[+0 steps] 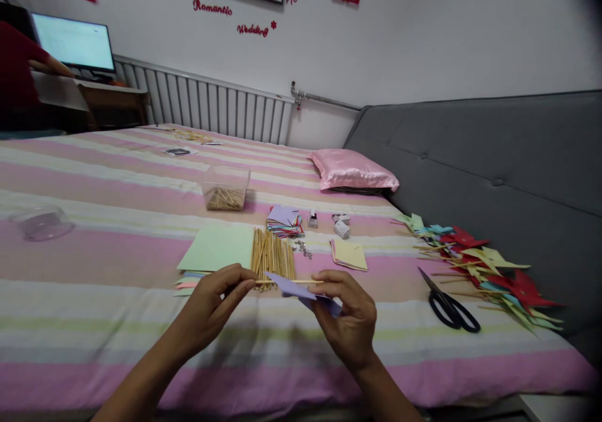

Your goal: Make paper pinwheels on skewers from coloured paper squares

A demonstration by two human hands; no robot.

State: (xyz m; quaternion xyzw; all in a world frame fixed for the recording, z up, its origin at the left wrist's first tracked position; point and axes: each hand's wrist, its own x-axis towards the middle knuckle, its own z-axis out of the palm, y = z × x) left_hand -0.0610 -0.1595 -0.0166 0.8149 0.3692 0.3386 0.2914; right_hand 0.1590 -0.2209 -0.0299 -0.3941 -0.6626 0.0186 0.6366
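Note:
Between both hands a thin wooden stick (305, 281) lies level above the bed. My left hand (219, 303) pinches its left end between thumb and fingers. My right hand (345, 312) grips a folded purple paper pinwheel (294, 288) from below and touches the stick's right end with its fingertips. Just beyond the hands lies a row of wooden sticks (273, 256). To their left is a stack of coloured paper sheets (219, 249), light green on top. A pile of cut paper squares (285, 216) and several small metal pins (303, 247) lie past the sticks.
Black scissors (449, 309) lie at the right, beside a row of finished pinwheels (484, 265) along the grey headboard (470, 152). Yellow paper squares (348, 254), small boxes (342, 227), a clear bin (226, 189) and a pink pillow (355, 170) sit farther back. A person (19, 71) is at the left.

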